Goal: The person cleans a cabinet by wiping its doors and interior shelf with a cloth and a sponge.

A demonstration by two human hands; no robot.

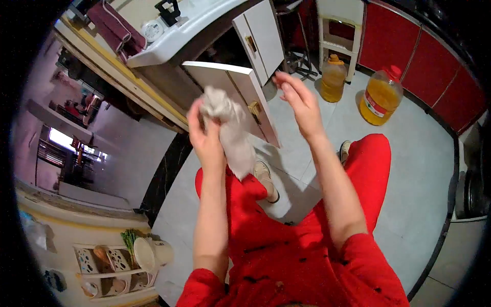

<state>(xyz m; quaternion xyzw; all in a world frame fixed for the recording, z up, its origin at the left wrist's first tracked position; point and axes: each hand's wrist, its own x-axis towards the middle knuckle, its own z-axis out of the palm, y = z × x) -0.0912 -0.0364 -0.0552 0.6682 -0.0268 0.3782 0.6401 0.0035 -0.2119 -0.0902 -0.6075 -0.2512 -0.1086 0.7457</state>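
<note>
My left hand is closed around a bunched, whitish cloth, whose lower end hangs down over my left knee. Just behind the cloth stands an open white cabinet door with a gold handle. A second white door, also swung out, is farther back. My right hand is raised to the right of the doors with its fingers apart and nothing in it. The inside of the cabinet is dark, so its contents are hard to make out.
Two jugs of yellow liquid, one orange-capped and one red-capped, stand on the tiled floor at right. Red cabinets line the back right. A white sink tops the open cabinet. A storage rack is lower left.
</note>
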